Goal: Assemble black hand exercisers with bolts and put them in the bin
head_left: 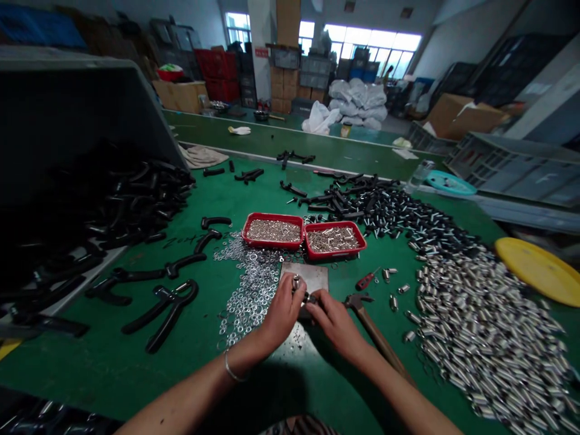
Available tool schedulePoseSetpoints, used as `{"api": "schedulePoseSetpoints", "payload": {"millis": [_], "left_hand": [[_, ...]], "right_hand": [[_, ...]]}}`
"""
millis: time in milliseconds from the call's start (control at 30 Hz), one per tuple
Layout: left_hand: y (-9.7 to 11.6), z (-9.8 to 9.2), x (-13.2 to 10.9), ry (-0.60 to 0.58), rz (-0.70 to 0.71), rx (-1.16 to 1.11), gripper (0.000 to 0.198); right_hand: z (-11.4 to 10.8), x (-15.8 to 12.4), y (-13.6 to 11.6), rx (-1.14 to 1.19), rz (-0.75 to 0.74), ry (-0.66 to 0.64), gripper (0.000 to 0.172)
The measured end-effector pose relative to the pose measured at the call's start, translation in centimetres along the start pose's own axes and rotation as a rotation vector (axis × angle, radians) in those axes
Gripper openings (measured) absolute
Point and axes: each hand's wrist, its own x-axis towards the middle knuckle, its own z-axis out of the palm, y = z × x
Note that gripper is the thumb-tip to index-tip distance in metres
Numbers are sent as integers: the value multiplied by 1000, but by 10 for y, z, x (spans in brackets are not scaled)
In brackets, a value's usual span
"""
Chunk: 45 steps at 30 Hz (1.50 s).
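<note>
Over a small metal plate, my two hands meet around a small black part. A silver cylinder sticks up beside the thumb of my left hand, whose fingers are closed. My right hand pinches the black part from the other side. The fingers cover much of it. Just beyond the plate stand two red trays of tiny metal pieces. Loose silver washers and nuts spread left of my hands. A hammer lies near my right forearm, with a red-handled screwdriver beyond it.
Silver spring-like cylinders are heaped at right, below a pile of black parts with metal pins. Black handles lie at left, before a tipped grey bin. A yellow lid and turquoise dish sit at right.
</note>
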Motion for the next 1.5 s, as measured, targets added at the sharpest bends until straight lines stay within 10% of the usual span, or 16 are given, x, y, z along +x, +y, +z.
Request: {"api": "schedulePoseSetpoints", "payload": {"millis": [133, 300, 533, 733, 933, 1267, 1500], "left_hand": [[-3, -1, 21, -258, 183, 224, 18], [-13, 7, 69, -597, 281, 550, 12], [1, 23, 150, -404, 339, 544, 17], [-8, 56, 198, -479, 182, 644, 12], [-14, 52, 197, -411, 177, 540, 8], [-26, 3, 116, -393, -1, 75, 16], [-45, 1, 85, -478, -72, 298, 14]], "right_hand": [[-4, 1, 8, 63, 149, -228, 47], [-30, -2, 14, -538, -43, 76, 27], [-92, -57, 31, -605, 19, 124, 33], [-111, -99, 50, -945, 41, 246, 29], [-100, -106, 61, -951, 67, 284, 40], [-99, -33, 48, 147, 460, 107, 44], [-96, -30, 53, 41, 426, 108, 45]]}}
